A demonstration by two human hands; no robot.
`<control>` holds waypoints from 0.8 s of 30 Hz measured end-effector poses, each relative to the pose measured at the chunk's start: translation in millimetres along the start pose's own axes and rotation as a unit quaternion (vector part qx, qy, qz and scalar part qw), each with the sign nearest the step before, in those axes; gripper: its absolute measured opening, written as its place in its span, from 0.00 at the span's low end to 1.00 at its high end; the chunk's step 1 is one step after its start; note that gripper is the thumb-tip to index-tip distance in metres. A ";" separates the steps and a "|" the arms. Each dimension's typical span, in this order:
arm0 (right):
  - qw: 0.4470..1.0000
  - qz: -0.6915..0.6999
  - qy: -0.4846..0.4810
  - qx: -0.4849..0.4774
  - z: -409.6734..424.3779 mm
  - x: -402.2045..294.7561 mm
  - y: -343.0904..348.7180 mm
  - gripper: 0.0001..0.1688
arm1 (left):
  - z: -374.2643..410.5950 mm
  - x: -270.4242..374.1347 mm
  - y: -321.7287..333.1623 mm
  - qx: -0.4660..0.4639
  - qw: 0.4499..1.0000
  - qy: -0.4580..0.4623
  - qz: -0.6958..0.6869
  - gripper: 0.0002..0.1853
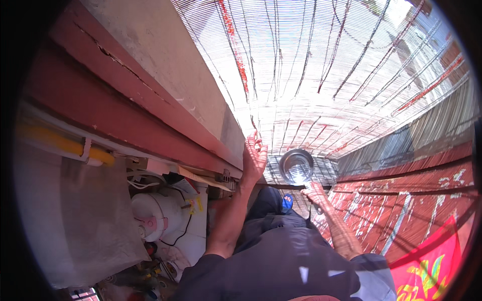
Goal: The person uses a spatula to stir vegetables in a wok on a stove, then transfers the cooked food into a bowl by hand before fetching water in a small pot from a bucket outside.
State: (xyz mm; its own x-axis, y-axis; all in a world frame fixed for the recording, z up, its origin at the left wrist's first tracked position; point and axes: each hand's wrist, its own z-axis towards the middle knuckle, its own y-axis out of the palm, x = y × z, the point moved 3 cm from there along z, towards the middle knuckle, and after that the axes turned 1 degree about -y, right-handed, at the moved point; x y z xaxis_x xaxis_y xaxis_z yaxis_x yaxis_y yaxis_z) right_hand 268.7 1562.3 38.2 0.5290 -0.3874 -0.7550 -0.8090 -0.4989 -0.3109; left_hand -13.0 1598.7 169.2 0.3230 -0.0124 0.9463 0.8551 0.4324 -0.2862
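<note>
A slatted door blind (293, 113) hangs before me, bright with sunlight and crossed by dark and red cords. My left hand (255, 160) is raised at its left edge beside the door frame, fingers partly curled. Whether the fingers pinch the blind or only touch it is hard to make out in the glare. In my right hand (315, 193) is the handle of a round metal pan (296, 156). The pan is held low by the foot of the blind, and its shiny inside shows a bright reflection. Striped shadows fall across both forearms.
A red-brown door frame (143, 98) runs along the left, and a peeling red door (376, 218) is at the right with a red cloth (429, 259). At the left, a white rice cooker (154, 216) stands on a white surface among cables. My foot wears a blue sandal (287, 203).
</note>
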 end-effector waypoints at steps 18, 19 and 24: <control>0.937 -0.194 -0.141 -0.254 207.3 -205.0 42.8 0.19 | 198.0 35.7 16.7 0.160 0.978 0.072 0.110 0.47; 0.915 -0.211 -0.214 -0.268 231.2 -203.6 55.8 0.09 | 197.8 40.6 17.5 0.121 0.984 0.074 0.108 0.46; 0.888 -0.233 -0.170 -0.358 261.6 -286.6 112.4 0.08 | 192.9 37.1 7.5 0.125 0.976 0.079 0.158 0.43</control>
State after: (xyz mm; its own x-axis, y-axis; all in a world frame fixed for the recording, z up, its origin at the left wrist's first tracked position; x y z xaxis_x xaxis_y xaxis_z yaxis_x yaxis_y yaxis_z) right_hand -40.9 1820.0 68.6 0.5567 0.1862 -0.8096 -0.0887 -0.9556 -0.2809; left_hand -72.9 1775.4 231.2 0.6309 0.0269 0.7754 0.5827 0.6435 -0.4964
